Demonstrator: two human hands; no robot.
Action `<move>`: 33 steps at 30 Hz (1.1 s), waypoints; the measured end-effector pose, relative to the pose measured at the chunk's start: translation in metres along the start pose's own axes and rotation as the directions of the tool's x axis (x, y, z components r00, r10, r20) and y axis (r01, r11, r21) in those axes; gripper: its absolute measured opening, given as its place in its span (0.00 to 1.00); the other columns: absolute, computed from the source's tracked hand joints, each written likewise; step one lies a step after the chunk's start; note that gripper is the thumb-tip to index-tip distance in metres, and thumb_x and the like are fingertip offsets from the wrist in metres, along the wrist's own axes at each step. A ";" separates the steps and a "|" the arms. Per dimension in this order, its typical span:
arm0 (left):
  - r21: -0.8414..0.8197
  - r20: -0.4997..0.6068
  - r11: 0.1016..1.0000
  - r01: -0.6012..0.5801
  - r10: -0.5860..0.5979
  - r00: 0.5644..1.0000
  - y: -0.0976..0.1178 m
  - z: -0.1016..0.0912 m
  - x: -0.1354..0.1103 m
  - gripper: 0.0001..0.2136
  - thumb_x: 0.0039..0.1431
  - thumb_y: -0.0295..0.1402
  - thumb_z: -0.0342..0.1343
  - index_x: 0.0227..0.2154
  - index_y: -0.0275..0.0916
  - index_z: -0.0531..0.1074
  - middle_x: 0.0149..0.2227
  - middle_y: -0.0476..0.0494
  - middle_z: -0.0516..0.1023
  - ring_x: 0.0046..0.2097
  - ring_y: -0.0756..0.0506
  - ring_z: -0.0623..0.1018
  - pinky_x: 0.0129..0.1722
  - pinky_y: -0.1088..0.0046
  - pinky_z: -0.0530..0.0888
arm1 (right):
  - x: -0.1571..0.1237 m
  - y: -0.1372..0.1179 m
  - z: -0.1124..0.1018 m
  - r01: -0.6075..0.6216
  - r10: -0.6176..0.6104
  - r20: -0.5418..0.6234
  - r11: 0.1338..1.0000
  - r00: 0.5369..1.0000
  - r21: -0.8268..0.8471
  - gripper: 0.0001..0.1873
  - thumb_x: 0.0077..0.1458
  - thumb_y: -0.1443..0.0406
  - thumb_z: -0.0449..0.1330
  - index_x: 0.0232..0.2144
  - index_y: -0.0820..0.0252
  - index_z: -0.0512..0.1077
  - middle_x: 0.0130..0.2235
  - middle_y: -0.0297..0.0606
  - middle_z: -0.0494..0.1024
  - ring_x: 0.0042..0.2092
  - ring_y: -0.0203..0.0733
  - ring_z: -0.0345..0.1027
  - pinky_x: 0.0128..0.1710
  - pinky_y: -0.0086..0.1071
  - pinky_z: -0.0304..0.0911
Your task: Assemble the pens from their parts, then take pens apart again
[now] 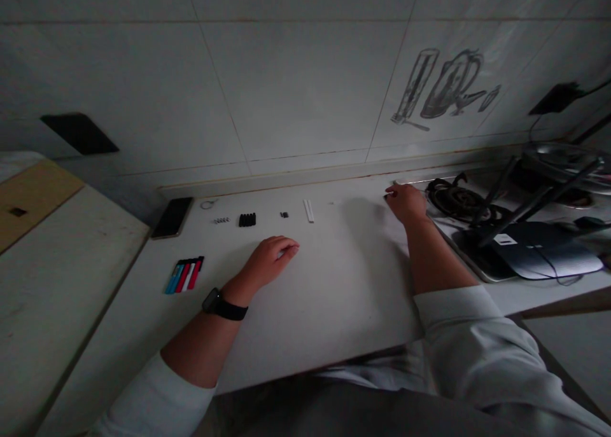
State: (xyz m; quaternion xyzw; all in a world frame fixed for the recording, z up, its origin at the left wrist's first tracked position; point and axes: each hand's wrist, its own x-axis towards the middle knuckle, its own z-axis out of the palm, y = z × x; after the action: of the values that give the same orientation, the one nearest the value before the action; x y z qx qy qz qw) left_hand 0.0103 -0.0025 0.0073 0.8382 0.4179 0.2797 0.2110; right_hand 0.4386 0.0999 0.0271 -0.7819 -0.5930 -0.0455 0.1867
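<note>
The left hand [271, 259] rests palm down at mid-frame on the white surface [334, 297], fingers loosely curled, with nothing visible in it. The right hand [405, 203], right of centre beside the stove [458, 198], has its fingertips at a small dark piece [386, 196]; I cannot tell whether it grips it.

Open tabletop [334, 297] lies between left hand [272, 256] and right hand [405, 203]. Behind sit springs [221, 221], black caps [247, 219] and a white strip [309, 210]. A gas stove [461, 198] blocks the right, pens [184, 275] the left.

No legible text — none anywhere
</note>
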 end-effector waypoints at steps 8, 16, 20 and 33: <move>-0.002 -0.007 1.000 0.007 -0.007 1.000 0.003 0.000 0.001 0.10 0.70 0.37 0.54 0.42 0.41 0.78 0.43 0.44 0.83 0.46 0.44 0.79 0.51 0.63 0.74 | -0.023 -0.063 -0.016 0.307 -0.193 -0.265 0.809 0.945 0.502 0.18 0.61 0.63 0.51 0.47 0.58 0.78 0.38 0.43 0.80 0.39 0.45 0.72 0.44 0.39 0.67; 0.138 -0.140 0.981 0.136 -0.117 0.983 0.005 -0.033 -0.003 0.08 0.67 0.34 0.55 0.38 0.40 0.79 0.38 0.44 0.82 0.41 0.46 0.78 0.44 0.69 0.72 | -0.114 -0.152 0.002 0.264 -0.655 0.206 0.543 0.727 0.797 0.18 0.64 0.58 0.53 0.50 0.57 0.76 0.32 0.36 0.78 0.32 0.38 0.70 0.35 0.32 0.65; 0.221 -0.203 0.904 0.366 -0.325 0.924 -0.023 -0.085 -0.020 0.06 0.63 0.34 0.58 0.37 0.41 0.80 0.38 0.45 0.83 0.39 0.45 0.79 0.43 0.70 0.72 | -0.130 -0.160 0.012 0.399 -0.781 0.335 0.576 0.527 0.713 0.16 0.63 0.62 0.53 0.47 0.56 0.78 0.34 0.37 0.81 0.35 0.40 0.73 0.40 0.33 0.65; 0.547 -0.102 0.433 0.716 -0.815 0.570 -0.061 -0.151 -0.070 0.09 0.50 0.39 0.65 0.22 0.40 0.78 0.23 0.41 0.79 0.32 0.42 0.78 0.32 0.69 0.68 | -0.129 -0.160 0.012 0.465 -0.802 0.336 0.570 0.494 0.678 0.16 0.64 0.60 0.54 0.45 0.54 0.79 0.43 0.39 0.83 0.40 0.43 0.76 0.44 0.35 0.67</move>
State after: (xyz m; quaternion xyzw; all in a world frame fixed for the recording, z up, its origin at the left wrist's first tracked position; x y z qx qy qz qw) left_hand -0.1572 -0.0081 0.0651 0.5988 0.7916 -0.0510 0.1102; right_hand 0.2482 0.0234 0.0161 -0.3831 -0.8617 0.2987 0.1469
